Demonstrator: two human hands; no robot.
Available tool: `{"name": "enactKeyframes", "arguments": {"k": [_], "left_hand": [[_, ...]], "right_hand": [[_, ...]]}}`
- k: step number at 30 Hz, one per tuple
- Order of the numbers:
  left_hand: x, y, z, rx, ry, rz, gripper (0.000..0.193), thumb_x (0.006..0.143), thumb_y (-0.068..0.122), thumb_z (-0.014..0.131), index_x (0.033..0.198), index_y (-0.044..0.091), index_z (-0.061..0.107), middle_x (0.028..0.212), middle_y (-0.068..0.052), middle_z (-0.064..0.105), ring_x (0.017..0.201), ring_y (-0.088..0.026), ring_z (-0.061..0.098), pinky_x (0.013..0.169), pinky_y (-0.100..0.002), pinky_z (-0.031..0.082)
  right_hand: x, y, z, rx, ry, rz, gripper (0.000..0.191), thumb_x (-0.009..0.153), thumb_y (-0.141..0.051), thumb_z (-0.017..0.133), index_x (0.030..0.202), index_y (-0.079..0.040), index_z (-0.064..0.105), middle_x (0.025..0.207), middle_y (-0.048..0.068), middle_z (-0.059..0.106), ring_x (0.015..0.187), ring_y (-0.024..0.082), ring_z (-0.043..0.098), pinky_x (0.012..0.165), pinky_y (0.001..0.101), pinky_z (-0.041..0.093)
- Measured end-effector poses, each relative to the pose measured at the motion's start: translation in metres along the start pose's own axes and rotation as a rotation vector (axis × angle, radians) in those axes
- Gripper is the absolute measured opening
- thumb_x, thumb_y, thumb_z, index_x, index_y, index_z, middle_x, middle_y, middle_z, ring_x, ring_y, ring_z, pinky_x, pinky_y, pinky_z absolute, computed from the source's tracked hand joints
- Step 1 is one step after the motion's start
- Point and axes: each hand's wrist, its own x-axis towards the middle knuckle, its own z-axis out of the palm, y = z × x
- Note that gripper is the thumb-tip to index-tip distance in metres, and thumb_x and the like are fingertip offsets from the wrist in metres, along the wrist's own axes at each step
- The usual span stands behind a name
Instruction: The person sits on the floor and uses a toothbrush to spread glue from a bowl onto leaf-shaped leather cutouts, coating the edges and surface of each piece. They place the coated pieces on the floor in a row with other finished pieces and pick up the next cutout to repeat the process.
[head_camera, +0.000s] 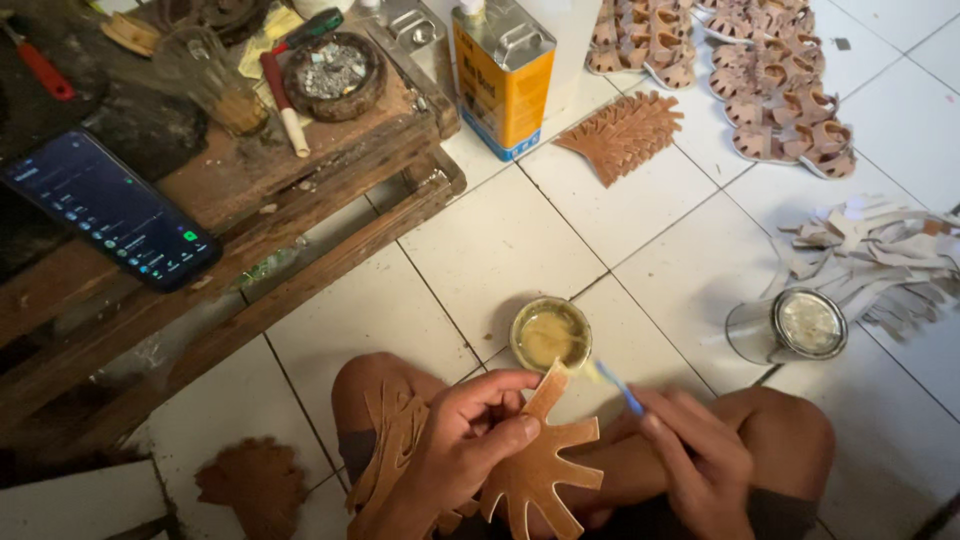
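While left hand grips brown fan-cut leather piece over lap, right hand closed on blue-handled brush, tip at piece's upper strap. More cut pieces lie on knee under left hand, judged waiting. Glue tin open on floor just ahead of hands, part full. Lidded jar ahead-right. Farther: stack of same cut pieces, yellow can, rows of finished-looking sandals. Wooden counter far left carries phone. Judgement: gluing mid-batch.

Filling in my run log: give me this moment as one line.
left hand: holds brown fingered leather cut-out | right hand: holds blue-handled brush | round open glue tin: on floor
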Motion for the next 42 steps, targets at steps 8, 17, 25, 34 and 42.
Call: {"name": "enactKeyframes", "arguments": {"k": [8, 17, 25, 34, 42], "left_hand": [[-0.002, 0.010, 0.004, -0.069, -0.016, -0.030, 0.045, 0.089, 0.007, 0.073, 0.132, 0.001, 0.061, 0.087, 0.003, 0.064, 0.073, -0.001, 0.055, 0.063, -0.018, 0.044], [0.000, 0.009, 0.013, -0.067, 0.001, -0.119, 0.035, 0.091, 0.007, 0.073, 0.125, -0.003, 0.070, 0.090, 0.003, 0.071, 0.075, -0.001, 0.059, 0.067, -0.018, 0.048], [0.000, 0.006, 0.015, -0.043, 0.074, -0.125, 0.036, 0.089, 0.004, 0.073, 0.124, -0.004, 0.072, 0.080, 0.005, 0.061, 0.065, 0.001, 0.045, 0.057, -0.016, 0.035], [0.000, 0.011, 0.016, -0.121, 0.080, -0.080, 0.034, 0.089, 0.008, 0.073, 0.121, -0.004, 0.069, 0.086, 0.002, 0.066, 0.072, -0.003, 0.058, 0.063, -0.018, 0.048], [0.000, 0.007, 0.018, -0.140, 0.070, -0.118, 0.031, 0.092, 0.007, 0.073, 0.118, -0.008, 0.072, 0.096, -0.012, 0.073, 0.080, -0.013, 0.069, 0.072, -0.028, 0.059]], "right_hand": [[0.018, 0.018, 0.000, 0.187, 0.097, 0.278, 0.019, 0.096, -0.001, 0.062, 0.109, 0.008, 0.073, 0.096, 0.007, 0.071, 0.077, 0.013, 0.059, 0.067, 0.0252, 0.049], [-0.010, 0.007, -0.013, -0.041, 0.017, 0.030, 0.030, 0.089, 0.001, 0.067, 0.118, 0.002, 0.075, 0.069, 0.003, 0.055, 0.063, 0.011, 0.052, 0.058, 0.0250, 0.039], [-0.001, -0.006, -0.008, -0.075, 0.046, 0.030, 0.027, 0.089, 0.001, 0.067, 0.115, 0.001, 0.074, 0.072, 0.004, 0.060, 0.062, 0.012, 0.052, 0.055, 0.0261, 0.039], [0.013, 0.001, -0.008, 0.002, 0.043, 0.083, 0.025, 0.097, -0.001, 0.061, 0.119, 0.005, 0.071, 0.091, 0.006, 0.069, 0.084, 0.013, 0.062, 0.076, 0.0243, 0.049], [-0.009, -0.002, -0.022, 0.062, 0.042, -0.023, 0.025, 0.095, 0.000, 0.063, 0.119, 0.003, 0.070, 0.085, 0.004, 0.062, 0.077, 0.011, 0.058, 0.068, 0.0236, 0.044]]}}
